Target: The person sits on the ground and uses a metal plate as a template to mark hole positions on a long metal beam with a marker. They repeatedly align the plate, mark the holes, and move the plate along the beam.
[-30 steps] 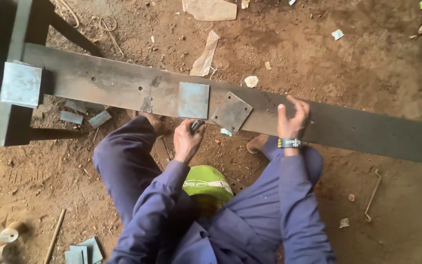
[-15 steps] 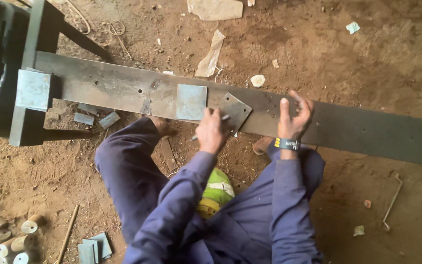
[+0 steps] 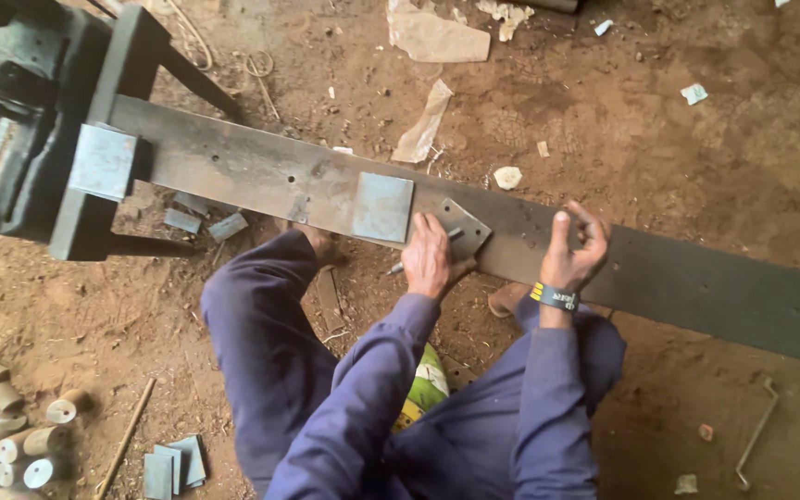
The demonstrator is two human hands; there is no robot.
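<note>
1. Pressed flat under the left hand was a small grey steel plate with cut corners; the fingers were spread over its near edge rather than closed round it, and a thin rod-like tool was seen poking out beneath the palm, its grip hidden.
2. The right hand was found on the long dark steel bar, fingers curled and thumb raised; whether anything small was pinched between them could not be told.
3. The plate was noted lying on the top face of the bar, roughly at mid-length, just beside a larger square plate.
4. Handling, judged: the small plate was taken to be stiff, fairly light, smooth and liable to slide on the bar, with sharp edges; it would best be taken by opposite edges. The bar was judged heavy and rigid.
5. The bar's far left end was seen resting on a dark metal stand, with another square plate there.
6. Outward, on the dirt floor: short cut tube pieces at lower left, spare flat plates, paper scraps.
</note>
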